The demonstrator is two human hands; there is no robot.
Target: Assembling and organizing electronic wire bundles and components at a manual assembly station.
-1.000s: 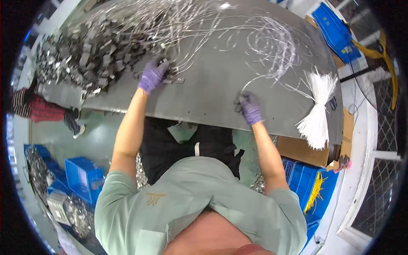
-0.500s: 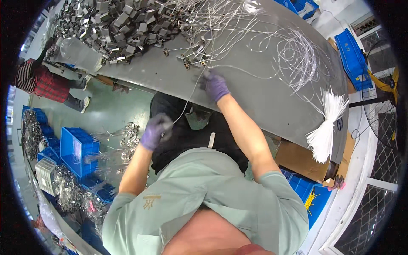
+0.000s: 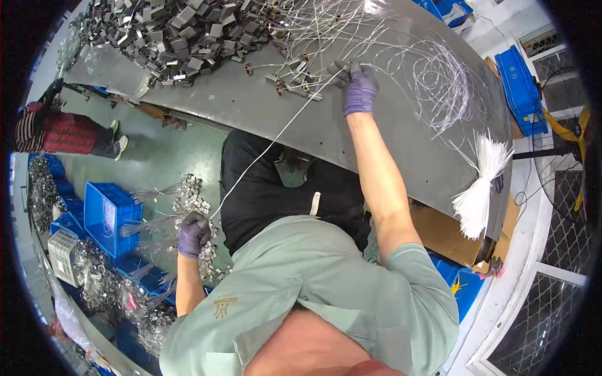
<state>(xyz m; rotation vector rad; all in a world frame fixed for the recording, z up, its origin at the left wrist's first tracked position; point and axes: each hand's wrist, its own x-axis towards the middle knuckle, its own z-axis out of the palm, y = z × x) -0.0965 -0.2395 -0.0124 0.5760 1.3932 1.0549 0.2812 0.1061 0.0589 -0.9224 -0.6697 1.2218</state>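
Observation:
A thin white wire [image 3: 271, 143] stretches nearly straight from my left hand up across the table edge to my right hand. My left hand [image 3: 194, 234], in a purple glove with dark fingers, is closed round one end of it, out beside my left thigh. Over the grey table my right hand [image 3: 359, 88], gloved alike, pinches the wire between its fingers. Past the right hand the wire seems to run on toward a loose coil of clear-white wire [image 3: 442, 88]. Close by the right hand lie small metal parts with wires [image 3: 298, 78].
Dark metal blocks [image 3: 188, 37] are heaped at the table's far left, beside a clear plastic container [image 3: 116, 72]. A tied bundle of white wires [image 3: 481, 185] lies at the right edge. Blue crates [image 3: 108, 216] stand on the floor at left. A person in a red checked garment [image 3: 69, 133] stands far left.
My left hand has pulled down and left, and the right hand has moved up and right over the table. The wire between them, slack before, is now drawn out longer and straighter.

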